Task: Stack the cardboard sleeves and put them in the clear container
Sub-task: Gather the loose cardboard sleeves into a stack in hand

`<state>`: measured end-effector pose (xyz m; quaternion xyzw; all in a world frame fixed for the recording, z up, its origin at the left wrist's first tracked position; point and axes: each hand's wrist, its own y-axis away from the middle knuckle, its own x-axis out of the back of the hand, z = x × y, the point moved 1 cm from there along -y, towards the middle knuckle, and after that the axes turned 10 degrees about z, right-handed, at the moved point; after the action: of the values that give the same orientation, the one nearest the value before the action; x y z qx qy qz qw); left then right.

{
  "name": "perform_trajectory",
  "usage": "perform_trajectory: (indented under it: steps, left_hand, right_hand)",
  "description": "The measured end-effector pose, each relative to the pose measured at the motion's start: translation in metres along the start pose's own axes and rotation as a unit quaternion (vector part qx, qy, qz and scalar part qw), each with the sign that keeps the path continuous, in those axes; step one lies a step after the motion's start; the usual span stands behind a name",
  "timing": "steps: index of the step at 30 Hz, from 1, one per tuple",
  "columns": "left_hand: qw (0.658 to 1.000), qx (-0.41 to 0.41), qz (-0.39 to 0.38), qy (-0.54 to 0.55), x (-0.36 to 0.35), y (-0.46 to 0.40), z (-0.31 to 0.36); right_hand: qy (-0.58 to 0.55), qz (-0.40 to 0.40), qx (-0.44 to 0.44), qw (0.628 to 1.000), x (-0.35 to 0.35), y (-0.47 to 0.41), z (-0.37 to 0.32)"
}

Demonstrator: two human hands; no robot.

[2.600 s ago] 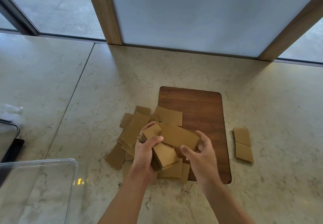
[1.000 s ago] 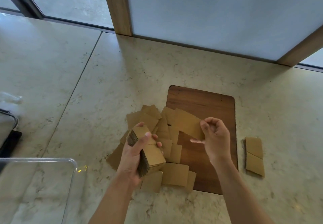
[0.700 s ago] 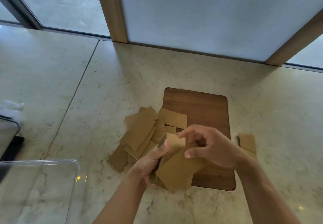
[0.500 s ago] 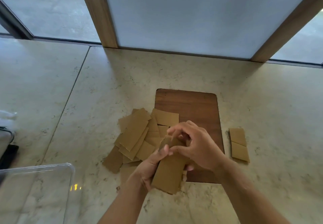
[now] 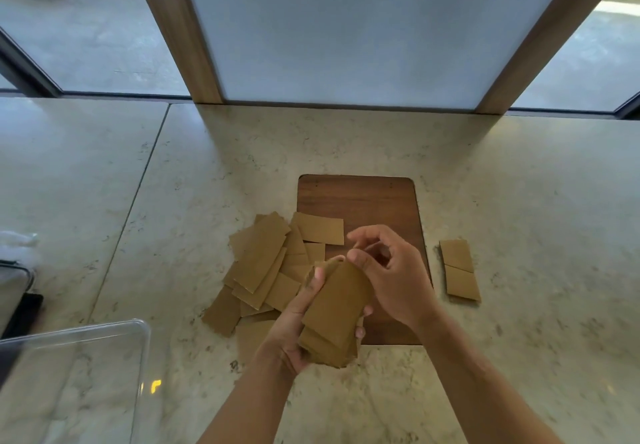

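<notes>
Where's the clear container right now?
The clear container sits at the lower left of the head view, on the marble counter, left of the left hand and its sleeve stack.

Pale marble desk (image 5: pixel 502 201), seam running near-to-far at left. Dark wooden board (image 5: pixel 360 197) lying flat at centre. Frosted window panel (image 5: pixel 363 28) with wooden frame posts (image 5: pixel 180 28) at far edge. Dark object (image 5: pixel 24 308) at left edge, unidentifiable.

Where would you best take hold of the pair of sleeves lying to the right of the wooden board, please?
Pinch the pair of sleeves across their long side edges, from above with the right hand: they lie flat and overlapping on the counter, apart from the board.
</notes>
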<state>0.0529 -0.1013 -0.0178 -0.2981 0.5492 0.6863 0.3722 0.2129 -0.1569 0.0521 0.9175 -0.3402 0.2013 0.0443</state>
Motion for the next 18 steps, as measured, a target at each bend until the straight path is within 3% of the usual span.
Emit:
perform_trajectory:
  steps: [3, 8, 13, 18]
  left_hand:
    - [0.995, -0.071, 0.058, 0.045, -0.001, 0.000, 0.001]
    - [0.993, -0.089, 0.046, 0.065, -0.008, 0.005, -0.003]
    - [0.963, -0.191, 0.118, 0.149, -0.006, -0.001, -0.003]
    - [0.939, -0.255, 0.202, 0.111, 0.004, -0.010, 0.002]
  right_hand:
    - [0.047, 0.059, -0.015, 0.997, 0.009, -0.004, 0.004]
    - [0.068, 0.046, -0.007, 0.997, 0.013, -0.001, 0.006]
    - [0.045, 0.229, -0.135, 0.963, -0.003, 0.019, 0.014]
    - [-0.011, 0.171, -0.206, 0.964, -0.035, 0.045, 0.023]
